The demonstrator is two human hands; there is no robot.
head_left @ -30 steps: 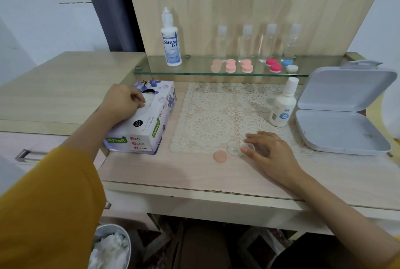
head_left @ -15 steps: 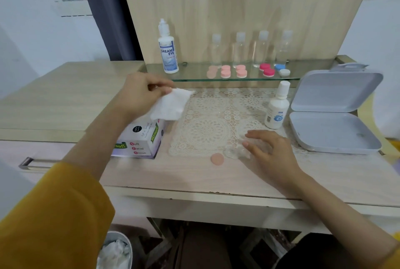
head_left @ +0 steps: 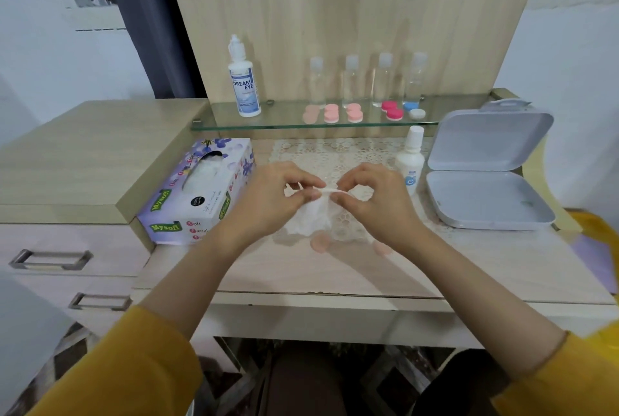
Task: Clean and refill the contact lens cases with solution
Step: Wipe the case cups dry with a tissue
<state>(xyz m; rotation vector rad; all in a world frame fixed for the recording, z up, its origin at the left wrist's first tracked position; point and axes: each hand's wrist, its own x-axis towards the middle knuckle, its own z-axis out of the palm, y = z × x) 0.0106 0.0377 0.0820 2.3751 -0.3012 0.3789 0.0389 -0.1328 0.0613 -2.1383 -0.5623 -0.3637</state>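
Both hands meet over the lace mat [head_left: 335, 152], raised a little above the counter [head_left: 335, 273]. The left hand [head_left: 274, 203] and right hand [head_left: 373, 203] each pinch the top edge of a white tissue [head_left: 311, 219] between thumb and curled fingers [head_left: 303, 195], and the rest of the tissue hangs crumpled below them. Whether a lens case is wrapped inside it cannot be told. Two peach lids [head_left: 320, 243] lie on the counter at the near edge of the mat, one under each wrist.

A small solution bottle [head_left: 410, 161] stands just right of the right hand, beside an open white box [head_left: 485, 181]. A tissue box [head_left: 201, 191] sits to the left. On the far glass shelf [head_left: 214, 121] are a Dream Eye bottle [head_left: 244, 80], four clear bottles [head_left: 383, 80] and capped lens cases [head_left: 355, 113] in pink, red and blue.
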